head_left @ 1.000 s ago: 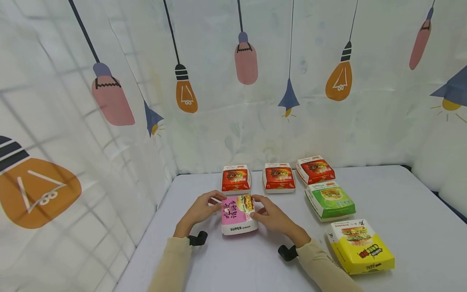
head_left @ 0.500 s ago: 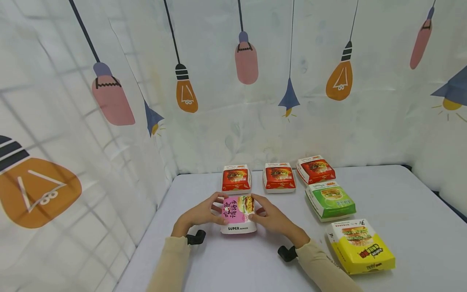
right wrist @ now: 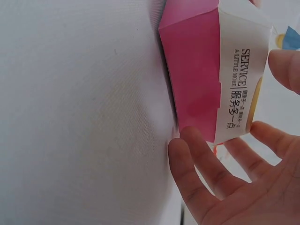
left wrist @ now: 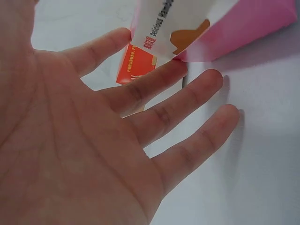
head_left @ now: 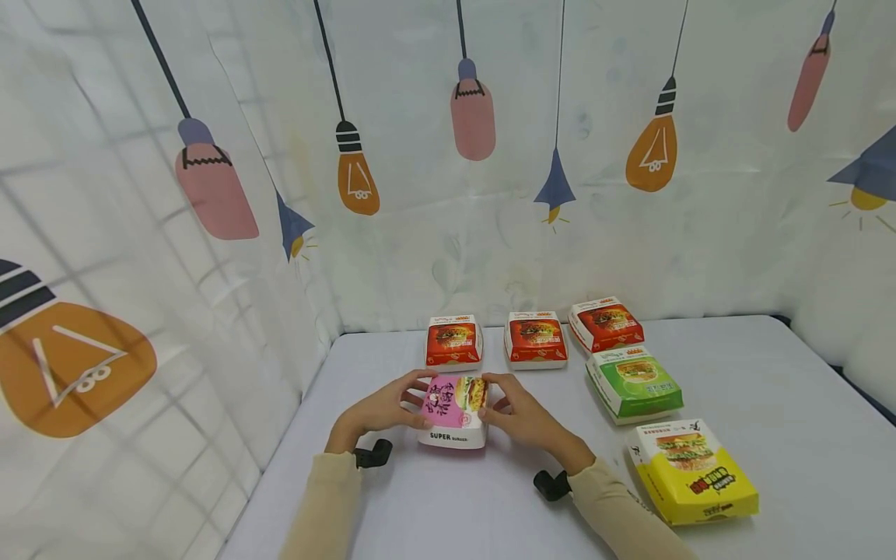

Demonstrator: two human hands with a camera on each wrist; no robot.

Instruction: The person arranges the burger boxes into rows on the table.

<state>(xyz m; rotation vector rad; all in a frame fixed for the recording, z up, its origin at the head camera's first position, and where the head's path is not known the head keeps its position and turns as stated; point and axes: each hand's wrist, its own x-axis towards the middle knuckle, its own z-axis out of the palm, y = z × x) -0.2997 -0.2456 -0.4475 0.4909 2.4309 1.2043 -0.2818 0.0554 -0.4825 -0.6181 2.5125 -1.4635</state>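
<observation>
In the head view a pink and white burger box (head_left: 451, 411) lies on the table between both hands, its "SUPER BURGER" side facing me. My left hand (head_left: 385, 406) is at its left side, fingertips touching the box. The left wrist view shows the left fingers (left wrist: 161, 115) spread and mostly straight, two of them at the box's edge; the thumb is out of sight there. My right hand (head_left: 519, 414) is at the right side, index finger near the far corner and thumb against the near side. In the right wrist view the right fingertips (right wrist: 179, 149) reach the box's end.
Behind the pink box stand a left red burger box (head_left: 453, 344), a middle red burger box (head_left: 535, 341) and a right red burger box (head_left: 606, 325). A green burger box (head_left: 634, 384) and a yellow burger box (head_left: 693, 472) are on the right. A patterned curtain (head_left: 455, 233) hangs behind the table.
The pink box has slid slightly left and turned a little. My left hand has shifted slightly left, its thumb now at the box's left side. The right hand stays almost in place.
</observation>
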